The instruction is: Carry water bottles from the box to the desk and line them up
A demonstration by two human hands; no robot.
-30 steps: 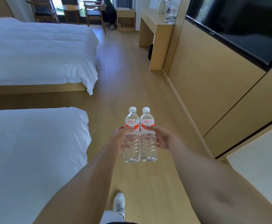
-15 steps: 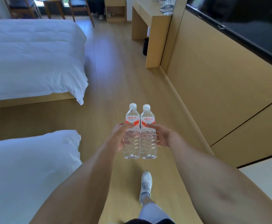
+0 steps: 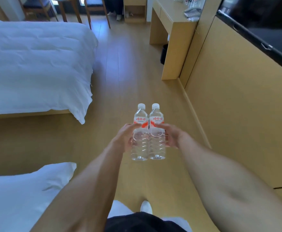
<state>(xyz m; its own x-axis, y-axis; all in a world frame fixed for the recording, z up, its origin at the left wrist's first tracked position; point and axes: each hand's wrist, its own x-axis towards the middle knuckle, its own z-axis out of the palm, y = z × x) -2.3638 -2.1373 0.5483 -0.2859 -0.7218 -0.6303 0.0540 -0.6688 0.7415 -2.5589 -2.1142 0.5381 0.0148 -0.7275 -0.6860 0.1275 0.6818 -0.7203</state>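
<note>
Foot: a white shoe [image 3: 146,208] shows on the wooden floor [image 3: 128,67] at the bottom of the view, between the two bare forearms.
Near bed: the white corner of the near bed [image 3: 24,191] fills the lower left.
Left hand: the left hand [image 3: 124,139] is wrapped around the left bottle [image 3: 140,136], thumb laid across the lower edge of its red label.
Right hand: the right hand [image 3: 171,137] is clasped around the right bottle [image 3: 157,135] in the same way, fingers behind it.
Bottles: both are clear, full, white-capped and upright, pressed side by side so that they touch, held in the air over the floor in front of the person.
Far bed: a far bed [image 3: 36,64] with white bedding lies on the left, its corner hanging toward the aisle.
Wall: light wood panelling [image 3: 237,106] runs along the right, with a dark screen [image 3: 262,25] mounted above.
Desk: the desk [image 3: 172,19] stands ahead on the right against that wall, well apart from the bottles; a few items sit at its far edge, too small to tell.
Bin: a dark bin [image 3: 164,54] sits under the desk.
Far end: chairs [image 3: 36,7] and a small round table [image 3: 66,4] stand at the top edge.
</note>
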